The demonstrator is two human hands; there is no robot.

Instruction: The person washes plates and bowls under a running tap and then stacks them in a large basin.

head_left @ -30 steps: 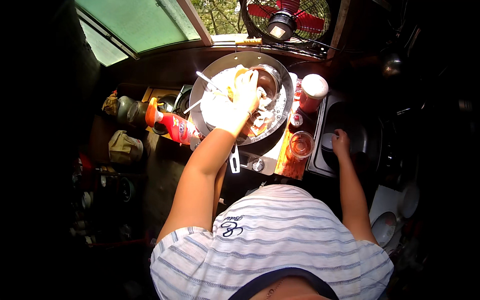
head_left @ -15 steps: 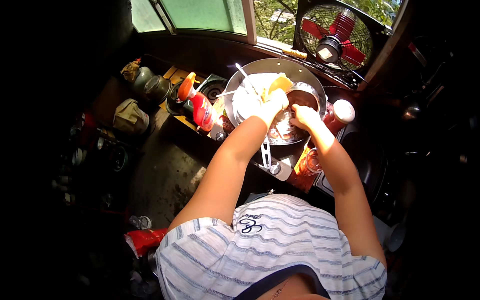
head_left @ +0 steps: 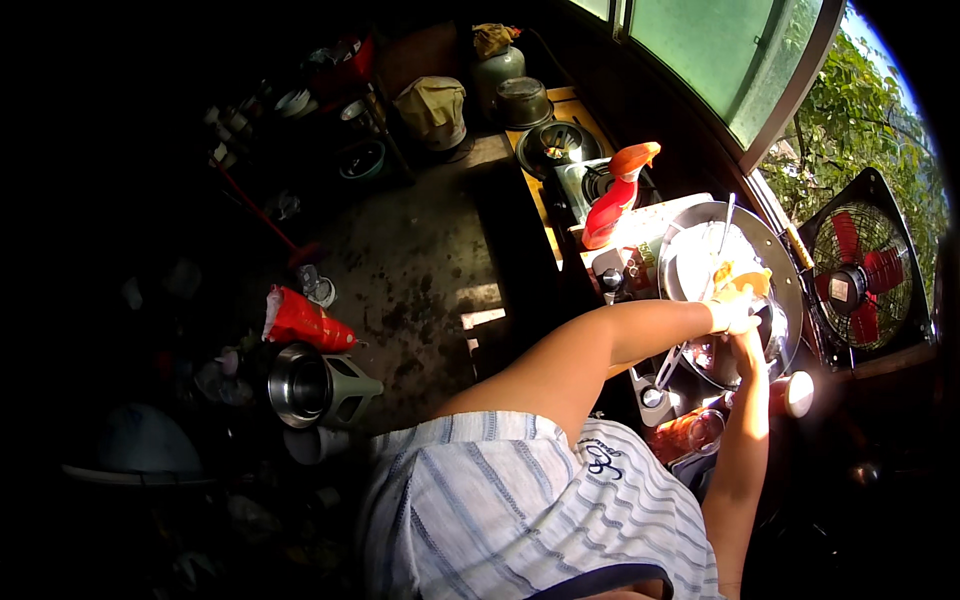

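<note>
- Left of both hands, the metal handle (head_left: 668,368) sits just beside the left forearm; the arm would do well to clear it, lest the wide pan (head_left: 775,242) be knocked.
- The left hand (head_left: 735,314) reaches over the pan with its fingers bent. Whether it grips anything, I cannot tell. My advice is a light hold and a steady wrist, low over the pan, so that anything loose drops inside.
- The right hand (head_left: 746,346) is right up against the left, fingers curled in; what it pinches, if anything, is hidden. Small finger movements should serve better here than sweeps of the arm.
- Left of the hands and farther off, a red spray bottle (head_left: 612,205) stands outside the pan.
- The pale mass (head_left: 697,257) in the pan, blurred by glare, is beyond the left hand and to its left; a slim utensil (head_left: 729,218) slants up there.
- The yellow piece (head_left: 748,281) is immediately beyond the left hand's fingers, perhaps touching.
- A metal bowl (head_left: 776,336) lies in the pan, just right of the right hand.
</note>
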